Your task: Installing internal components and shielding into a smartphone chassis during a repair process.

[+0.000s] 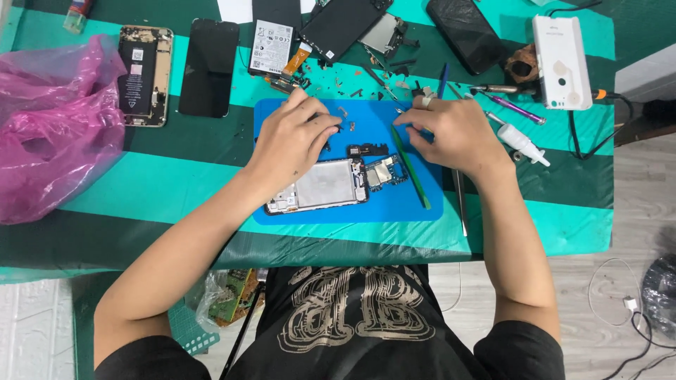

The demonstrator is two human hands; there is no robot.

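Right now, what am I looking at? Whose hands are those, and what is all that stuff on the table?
This one picture comes from a camera worn on a person's head, looking down, so the hands are that person's own. The left hand and the right hand rest over a blue mat on a table with a green striped cover. On the mat lies an opened phone with its insides showing, and a thin green stick tool beside it. The fingers of both hands pinch at tiny parts; what they hold is too small to tell. Around the mat are other phones, loose bits, a pink plastic bag and a small white bottle.
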